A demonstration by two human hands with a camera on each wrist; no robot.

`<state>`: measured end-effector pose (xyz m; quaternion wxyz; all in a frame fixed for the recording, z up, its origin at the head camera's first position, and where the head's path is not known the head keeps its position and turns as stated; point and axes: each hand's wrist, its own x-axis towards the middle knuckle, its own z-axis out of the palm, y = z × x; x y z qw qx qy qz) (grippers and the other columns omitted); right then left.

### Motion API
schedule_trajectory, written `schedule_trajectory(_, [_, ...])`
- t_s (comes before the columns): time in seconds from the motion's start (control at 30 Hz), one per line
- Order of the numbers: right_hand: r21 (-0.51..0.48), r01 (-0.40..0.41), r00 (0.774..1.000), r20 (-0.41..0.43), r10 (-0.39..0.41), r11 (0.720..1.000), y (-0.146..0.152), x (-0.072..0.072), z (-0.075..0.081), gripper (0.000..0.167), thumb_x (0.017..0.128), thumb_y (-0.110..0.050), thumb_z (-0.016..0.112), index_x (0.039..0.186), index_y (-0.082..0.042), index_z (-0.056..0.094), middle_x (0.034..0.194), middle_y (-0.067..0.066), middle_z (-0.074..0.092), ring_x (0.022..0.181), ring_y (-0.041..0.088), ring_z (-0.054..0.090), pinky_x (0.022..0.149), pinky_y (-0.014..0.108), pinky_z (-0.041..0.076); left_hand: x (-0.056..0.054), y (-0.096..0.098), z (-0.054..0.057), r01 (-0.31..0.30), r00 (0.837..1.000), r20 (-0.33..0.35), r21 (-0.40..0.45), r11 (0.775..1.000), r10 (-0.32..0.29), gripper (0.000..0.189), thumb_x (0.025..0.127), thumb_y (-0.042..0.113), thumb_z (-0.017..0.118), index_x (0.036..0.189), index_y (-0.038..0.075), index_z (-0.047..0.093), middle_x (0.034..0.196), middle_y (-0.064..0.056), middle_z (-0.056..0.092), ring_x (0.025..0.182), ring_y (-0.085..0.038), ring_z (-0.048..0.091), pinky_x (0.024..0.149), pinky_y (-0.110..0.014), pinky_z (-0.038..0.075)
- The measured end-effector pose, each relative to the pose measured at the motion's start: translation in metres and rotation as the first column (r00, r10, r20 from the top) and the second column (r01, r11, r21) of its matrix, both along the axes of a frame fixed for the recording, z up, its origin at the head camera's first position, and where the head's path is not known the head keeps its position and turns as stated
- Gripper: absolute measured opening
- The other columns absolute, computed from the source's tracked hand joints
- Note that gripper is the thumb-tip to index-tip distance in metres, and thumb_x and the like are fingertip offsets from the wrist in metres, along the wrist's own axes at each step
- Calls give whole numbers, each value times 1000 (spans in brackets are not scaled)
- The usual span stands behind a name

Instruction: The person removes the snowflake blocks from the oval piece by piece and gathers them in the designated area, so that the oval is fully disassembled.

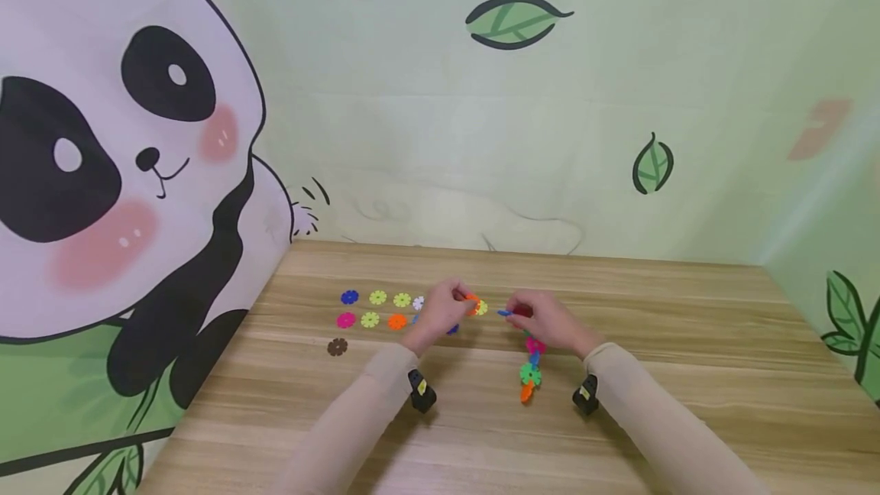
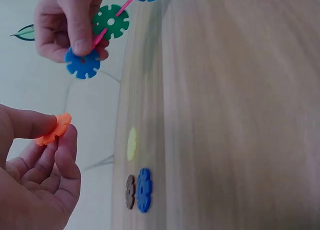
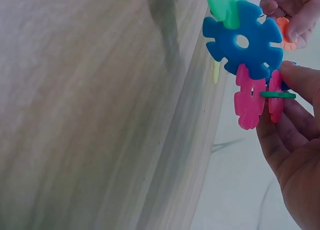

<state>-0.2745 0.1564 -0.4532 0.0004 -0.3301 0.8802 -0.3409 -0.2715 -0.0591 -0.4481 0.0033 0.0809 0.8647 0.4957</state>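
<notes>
My left hand [image 1: 440,313] pinches an orange notched disc [image 2: 62,124] between thumb and fingers, above the table. Facing it, my right hand [image 1: 550,319] grips one end of a chain of interlocked notched plastic discs. A blue disc [image 2: 82,67] forms that end, pointing toward the left hand, with a green disc [image 2: 119,23] joined behind it by a pink one. Farther along, the chain bends through a pink disc [image 3: 248,107] and a larger-looking blue disc [image 3: 227,45]. It hangs toward me, its green disc [image 1: 530,374] and orange end disc [image 1: 527,393] lowest in the head view.
Loose notched discs lie in rough rows left of the hands, including a blue disc [image 1: 349,297], a magenta disc [image 1: 346,320] and a brown disc [image 1: 337,347]. A yellow disc [image 1: 482,307] shows just beyond my left fingertips. Behind the wooden table [image 1: 674,357] hangs a printed backdrop [image 1: 385,98].
</notes>
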Motion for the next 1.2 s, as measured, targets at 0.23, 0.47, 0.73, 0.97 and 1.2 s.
schedule_trajectory(0.23, [18,16,1000,-10,-16,1000,0,-1,-2,6,89,-10,67,89,-5,64,75,-7,58,66,10,53,61,26,48,-5,-9,3,-3,1000,16,-34,999,3,7,86,15,68,88,8,66,78,-1,61,70,-15,54,61,-26,46])
schedule_trajectory(0.47, [7,16,1000,-9,-16,1000,2,-1,-2,3,87,-8,67,88,-8,64,75,-7,58,66,11,53,62,27,48,-7,-7,1,46,999,-15,-89,995,-47,9,84,15,72,84,7,67,74,-1,60,67,-13,53,59,-24,44])
schedule_trajectory(0.73, [5,17,1000,11,-17,1000,2,0,-1,3,88,-8,67,89,-7,64,79,-3,61,69,11,54,64,28,49,-6,-3,-10,132,991,33,-119,984,-129,6,85,4,68,90,3,66,78,-5,61,65,-15,55,55,-24,46])
schedule_trajectory(0.97, [1,23,999,27,-23,1000,2,0,-2,5,89,-9,66,90,-5,64,79,-3,61,68,11,55,62,27,49,-3,1,-12,167,985,20,-326,930,-170,13,80,-1,68,92,5,67,89,-5,65,76,-17,57,62,-26,48])
schedule_trajectory(1.2, [3,21,999,33,-21,1000,1,0,-2,5,89,-9,66,89,-5,64,78,-4,60,69,11,54,62,28,49,-1,3,-14,161,986,30,-384,909,-162,15,77,0,72,91,5,69,90,-5,67,77,-17,57,66,-26,48])
